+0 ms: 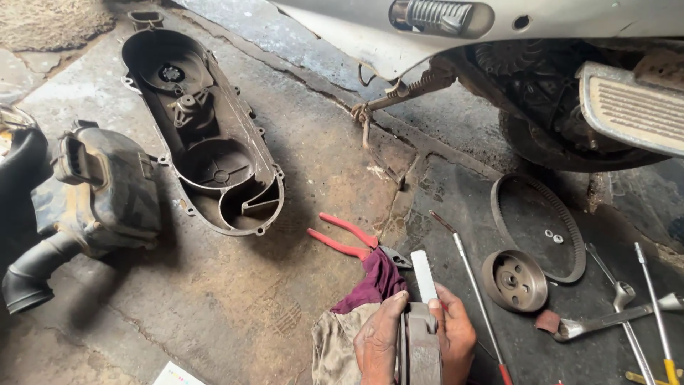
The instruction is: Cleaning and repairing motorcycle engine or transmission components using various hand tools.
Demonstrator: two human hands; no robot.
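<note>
My left hand (379, 336) and my right hand (454, 334) grip a round grey metal clutch part (420, 348) on edge between them, at the bottom of the view. A pale flat bar (423, 276) sticks up from behind the part by my right fingers. Under my hands lies a grimy cloth (335, 342) with a maroon rag (376, 280). Red-handled pliers (345, 238) lie just beyond the rag.
A black transmission cover (201, 128) lies open on the concrete, an air box with hose (92, 192) at left. Right of my hands are a long screwdriver (474, 285), a pulley (514, 280), a drive belt (570, 235), spanners (613, 317) and a scooter's underside (541, 78).
</note>
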